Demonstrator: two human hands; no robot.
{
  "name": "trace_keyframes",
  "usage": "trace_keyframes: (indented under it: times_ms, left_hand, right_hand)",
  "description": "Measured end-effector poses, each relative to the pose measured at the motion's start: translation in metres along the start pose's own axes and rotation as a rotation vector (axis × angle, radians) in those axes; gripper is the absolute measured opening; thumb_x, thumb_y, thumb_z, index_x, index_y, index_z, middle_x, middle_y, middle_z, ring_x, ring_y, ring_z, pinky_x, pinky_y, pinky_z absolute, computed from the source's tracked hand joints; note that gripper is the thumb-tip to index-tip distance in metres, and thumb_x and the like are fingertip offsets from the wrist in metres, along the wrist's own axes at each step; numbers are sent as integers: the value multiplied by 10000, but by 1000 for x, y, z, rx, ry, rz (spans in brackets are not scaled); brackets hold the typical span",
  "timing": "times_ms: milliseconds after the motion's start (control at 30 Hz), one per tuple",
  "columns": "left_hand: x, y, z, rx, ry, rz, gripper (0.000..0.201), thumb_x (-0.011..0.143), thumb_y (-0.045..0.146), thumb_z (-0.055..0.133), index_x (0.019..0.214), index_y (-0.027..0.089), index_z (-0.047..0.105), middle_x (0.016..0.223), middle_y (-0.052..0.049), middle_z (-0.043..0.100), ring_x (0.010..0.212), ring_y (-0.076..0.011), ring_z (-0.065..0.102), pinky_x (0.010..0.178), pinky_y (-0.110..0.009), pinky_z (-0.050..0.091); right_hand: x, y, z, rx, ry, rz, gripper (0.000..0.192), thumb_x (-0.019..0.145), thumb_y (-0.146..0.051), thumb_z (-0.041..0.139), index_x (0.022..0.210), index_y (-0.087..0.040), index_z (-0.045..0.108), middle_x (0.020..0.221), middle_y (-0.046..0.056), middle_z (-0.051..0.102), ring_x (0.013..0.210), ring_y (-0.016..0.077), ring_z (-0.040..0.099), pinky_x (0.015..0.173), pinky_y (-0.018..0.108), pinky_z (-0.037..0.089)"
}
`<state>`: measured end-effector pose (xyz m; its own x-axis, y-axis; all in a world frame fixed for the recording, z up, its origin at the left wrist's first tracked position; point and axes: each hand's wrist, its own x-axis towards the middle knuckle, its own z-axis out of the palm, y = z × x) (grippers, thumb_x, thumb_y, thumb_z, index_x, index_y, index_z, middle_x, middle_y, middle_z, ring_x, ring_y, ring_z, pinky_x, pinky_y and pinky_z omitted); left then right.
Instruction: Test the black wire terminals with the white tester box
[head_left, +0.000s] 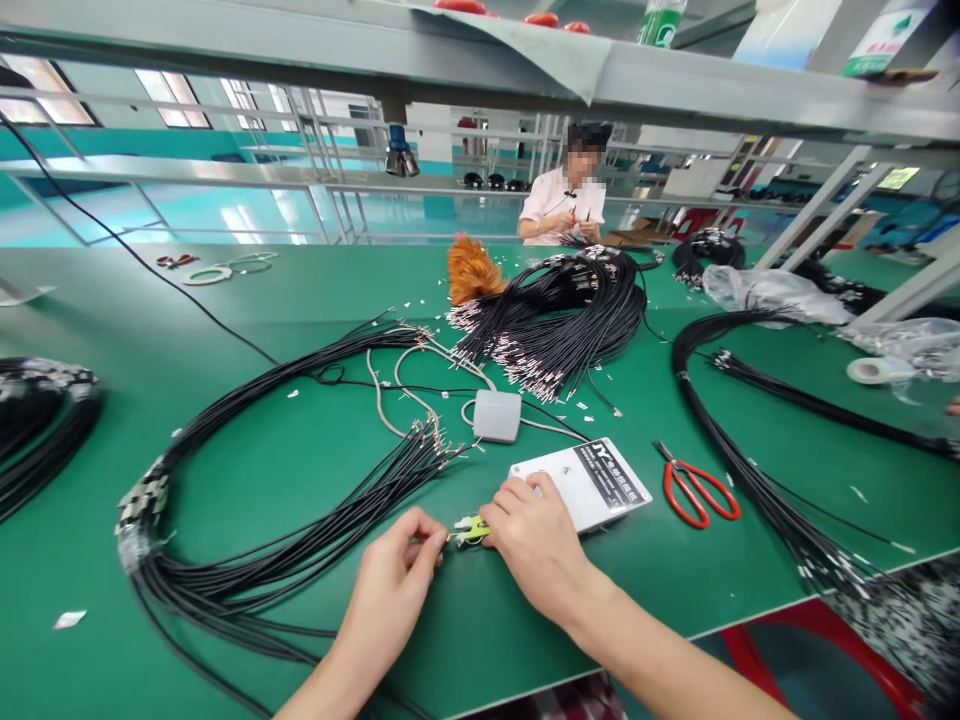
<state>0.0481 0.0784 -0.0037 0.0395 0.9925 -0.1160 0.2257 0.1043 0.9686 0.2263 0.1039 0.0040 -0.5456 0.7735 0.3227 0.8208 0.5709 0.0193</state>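
My left hand is closed in a pinch near the front middle of the table. A thin stripped wire end shows at its fingertips, pointing at a small yellow-green clip-like tool. My right hand has its fingers closed round the tool's right part, hiding much of it. Right behind this hand lies a flat white box with a black printed label. To the left, a bundle of black cables bends in a loop, its bare copper ends close to my left hand.
Red-handled scissors lie right of the box. A grey block with cords sits behind it. Further back are a large cable coil and an orange-brown brush. More cables lie at right. Across the table sits a person.
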Motion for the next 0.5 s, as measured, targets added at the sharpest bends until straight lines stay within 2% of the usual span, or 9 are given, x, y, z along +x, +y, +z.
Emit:
trace_keyframes:
  times_ms: [167, 500]
  left_hand:
    - [6, -2, 4, 128, 37, 65, 224, 820, 353, 569, 653, 205, 546, 579, 37, 525, 517, -141, 479, 496, -226, 347]
    - [6, -9, 7, 132, 10, 48, 219, 830, 356, 563, 674, 204, 544, 574, 45, 506, 496, -133, 464, 474, -217, 337]
  right_hand:
    - [3, 3, -4, 3, -11, -23, 183, 821, -234, 770, 691, -190, 649, 674, -2, 648, 766, 182, 564, 752, 366, 301]
    - [4, -1, -8, 14, -33, 4, 162, 799, -271, 784, 750, -196, 648, 734, 3, 679, 816, 206, 592, 787, 386, 318]
